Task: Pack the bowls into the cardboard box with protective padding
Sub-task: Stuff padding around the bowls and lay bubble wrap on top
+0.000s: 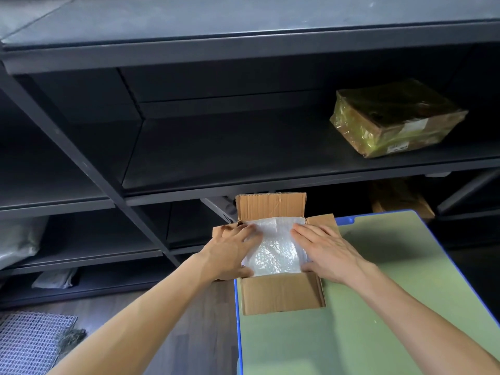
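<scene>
An open cardboard box (281,296) stands at the far left corner of a green table top (365,307), all its flaps folded outward. White bubble wrap (274,250) fills its opening and hides whatever lies beneath; no bowl shows. My left hand (232,253) lies flat on the wrap's left side, fingers straight and pointing forward, thumb at the near edge. My right hand (324,253) presses flat on the wrap's right side, fingers straight, thumb tucked along the near edge.
Dark metal shelving (189,158) rises right behind the box. A plastic-wrapped parcel (395,120) sits on the shelf to the upper right, another package (400,198) below it. Grey bags (19,239) lie on the left shelves. A woven mat (29,345) covers the floor at left.
</scene>
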`<state>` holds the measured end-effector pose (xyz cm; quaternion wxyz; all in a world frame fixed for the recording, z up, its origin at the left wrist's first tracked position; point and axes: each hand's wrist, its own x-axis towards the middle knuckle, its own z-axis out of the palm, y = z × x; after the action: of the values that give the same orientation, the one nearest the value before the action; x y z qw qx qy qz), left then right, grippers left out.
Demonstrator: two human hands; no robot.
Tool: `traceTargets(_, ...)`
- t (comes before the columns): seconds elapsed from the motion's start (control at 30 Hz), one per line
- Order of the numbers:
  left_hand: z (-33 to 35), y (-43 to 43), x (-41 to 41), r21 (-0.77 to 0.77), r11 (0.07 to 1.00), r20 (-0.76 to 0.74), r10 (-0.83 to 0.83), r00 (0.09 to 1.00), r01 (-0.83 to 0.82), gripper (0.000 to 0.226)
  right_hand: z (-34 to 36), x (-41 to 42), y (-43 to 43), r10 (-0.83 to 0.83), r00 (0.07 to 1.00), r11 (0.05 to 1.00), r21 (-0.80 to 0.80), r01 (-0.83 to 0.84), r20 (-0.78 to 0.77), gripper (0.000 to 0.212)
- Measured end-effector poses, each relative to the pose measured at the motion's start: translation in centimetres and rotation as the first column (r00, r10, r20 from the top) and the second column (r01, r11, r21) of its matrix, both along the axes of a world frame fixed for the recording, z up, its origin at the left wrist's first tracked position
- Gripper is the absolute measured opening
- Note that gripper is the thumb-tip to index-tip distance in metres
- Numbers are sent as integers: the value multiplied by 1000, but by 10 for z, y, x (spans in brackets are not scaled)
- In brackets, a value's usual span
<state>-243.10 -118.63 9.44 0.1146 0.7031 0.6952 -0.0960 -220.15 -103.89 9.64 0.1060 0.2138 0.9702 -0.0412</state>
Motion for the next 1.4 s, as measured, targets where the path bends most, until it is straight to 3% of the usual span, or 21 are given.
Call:
traceTargets(0.2,10,1,11,-23,999,-32,38,999,-38,89,6,1,-2,13,1000,1000,6,-13,-23,82)
traceTargets(0.33,18,2,8,-70,996,11,57,998,-56,77,13,1,-2,4,997,1000,-1,-4,-77,70)
traceTargets(0.47,21,15,16,34,999,-10,12,1000,-12,68,18,-17,-7,13,994,1000,-5,-14,-105,70)
traceTargets(0.73,12,25,14,18,1000,48,4,999,-5,106,15,-46,-7,3,1000,993,-115,-7,-28,105)
traceTargets(0.83,10,26,10,15,1000,17,-5,1000,5,110,15,-49,-5,10,1000,995,-101,-9,10,111)
traceTargets(1.03,8,30,11,-27,1000,-8,-5,1000,4,114,20,-55,-3,6,996,996,-88,2,89,114)
traceTargets(1.17,11,24,5,-111,994,88,14,996,-4,114,20,-44,0,-49,995,979,-191,66,92,115)
traceTargets(1.3,18,25,-2,-222,975,71,31,997,-15,116,20,-34,3,-34,988,993,-109,51,150,106)
traceTargets(1.4,19,25,1,-187,982,30,15,999,-9,116,20,-33,5,-32,986,994,-94,48,163,105)
